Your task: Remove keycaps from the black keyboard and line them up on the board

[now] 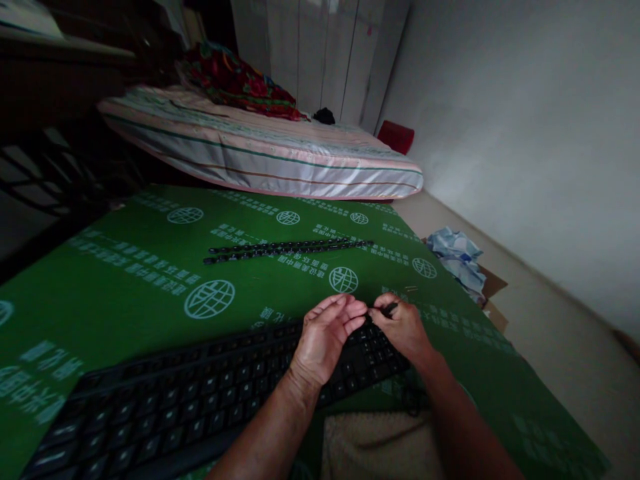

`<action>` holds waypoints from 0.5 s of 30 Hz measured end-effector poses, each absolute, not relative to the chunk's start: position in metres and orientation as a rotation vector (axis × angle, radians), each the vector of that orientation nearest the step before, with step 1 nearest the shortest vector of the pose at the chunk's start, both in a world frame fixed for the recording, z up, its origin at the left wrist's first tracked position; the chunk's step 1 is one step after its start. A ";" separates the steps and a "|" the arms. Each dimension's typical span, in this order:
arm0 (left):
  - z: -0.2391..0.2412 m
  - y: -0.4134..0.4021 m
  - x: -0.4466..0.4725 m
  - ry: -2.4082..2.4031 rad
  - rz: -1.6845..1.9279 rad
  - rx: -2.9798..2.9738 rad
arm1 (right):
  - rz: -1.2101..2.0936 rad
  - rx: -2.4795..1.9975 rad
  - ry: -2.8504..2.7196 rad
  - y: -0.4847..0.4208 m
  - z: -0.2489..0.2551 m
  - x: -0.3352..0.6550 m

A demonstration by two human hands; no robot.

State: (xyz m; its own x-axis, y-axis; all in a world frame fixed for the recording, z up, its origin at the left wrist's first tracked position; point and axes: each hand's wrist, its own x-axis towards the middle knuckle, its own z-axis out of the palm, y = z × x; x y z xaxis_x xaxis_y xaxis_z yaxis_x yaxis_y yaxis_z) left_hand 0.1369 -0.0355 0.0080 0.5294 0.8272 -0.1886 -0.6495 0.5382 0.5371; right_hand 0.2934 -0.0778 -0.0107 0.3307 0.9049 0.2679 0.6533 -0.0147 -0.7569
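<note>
My right hand (401, 328) is closed in a pinch, with a small dark piece (389, 309) showing between its fingers; its kind is too small to make out. Beside it, my left hand (327, 331) has its palm turned partly up and its fingers loosely curved, and I see nothing in it. The left fingertips come close to the right ones; whether they touch the dark piece I cannot tell. Both hands are over the right part of a black computer keyboard (173, 393). Beyond them, two black beaded or chain-like strands (280, 250) lie side by side on the green printed sheet (260, 293).
A beige cloth (377, 443) lies at the near edge, below a dark tangled thing (413, 400). A bed with a striped cover (280, 163) stands behind the green sheet. Right of it, crumpled blue-white cloth or plastic (456, 257) rests on cardboard (493, 283) near the wall.
</note>
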 end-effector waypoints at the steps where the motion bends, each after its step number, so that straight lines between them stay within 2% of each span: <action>1: 0.008 -0.035 0.137 0.458 0.915 0.438 | 0.353 -1.743 -1.400 -0.077 -0.011 0.293; 8: 0.011 -0.040 0.141 0.515 0.921 0.595 | 0.250 -1.723 -1.348 -0.076 -0.014 0.292; 15: -0.002 -0.051 0.157 0.717 1.062 1.296 | 0.122 -1.674 -1.323 -0.075 -0.021 0.292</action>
